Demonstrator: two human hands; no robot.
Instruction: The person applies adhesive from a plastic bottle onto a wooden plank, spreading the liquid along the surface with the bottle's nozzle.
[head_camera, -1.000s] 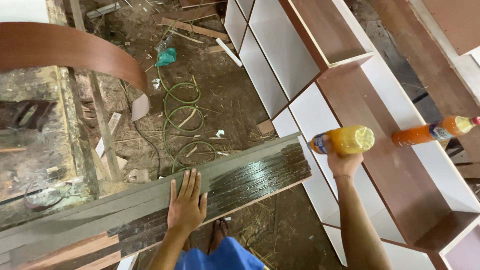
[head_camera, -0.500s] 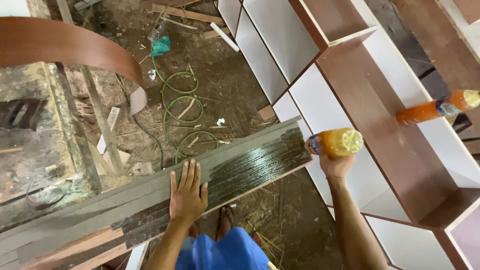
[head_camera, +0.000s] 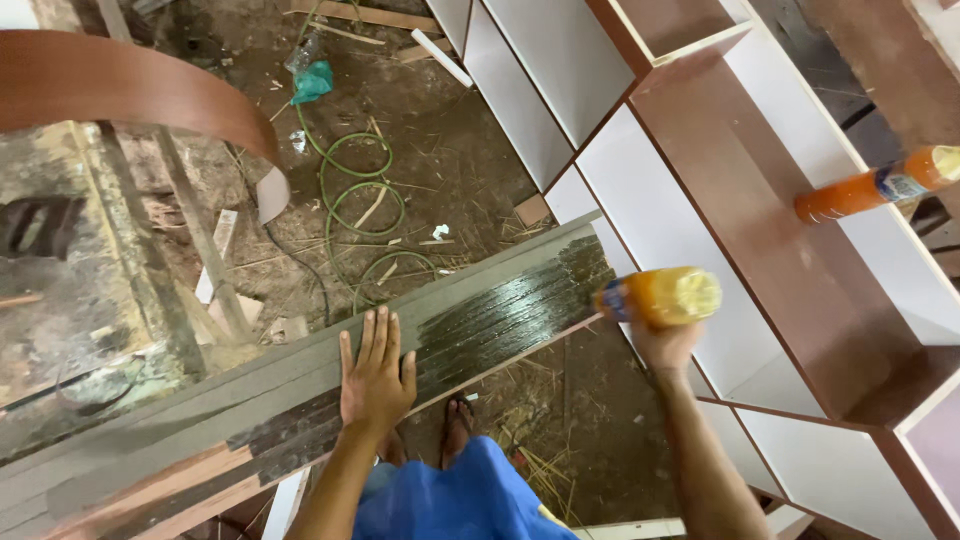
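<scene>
**Two hands: one flat on the strips, one round a bottle**

Two things are in hand. The left hand (head_camera: 377, 375) lies flat, palm down, fingers straight and close together, on a stack of long thin strips (head_camera: 250, 420). The stack runs from near left to the middle of the scene, edge to edge, and overhangs the dirt floor. Its far-right end (head_camera: 520, 310) is dark and glossy, wet with some liquid. The part under the palm is dull grey.

The right hand (head_camera: 665, 345) is closed round a yellow bottle (head_camera: 658, 297), gripping it from below. The fingers are mostly hidden behind it. The bottle lies tipped almost level, its neck end pointing left, just beside the wet end of the stack. I cannot tell whether the tip touches the strips or whether anything is coming out.

Judged step: wetting the strip faces, with the end section coated and the long run toward the near left dry.

Judged need for the next move: the flat hand has to hold the stack from sliding or fanning, and the bottle tip needs to stay over the strips, not over the floor gap beside them.

Around: an orange bottle (head_camera: 880, 185) lies on a brown panel of the white cabinet (head_camera: 640, 200), far right. A green hose (head_camera: 350, 200) coils on the floor beyond. A curved brown band (head_camera: 130, 90) hangs at far left.
</scene>
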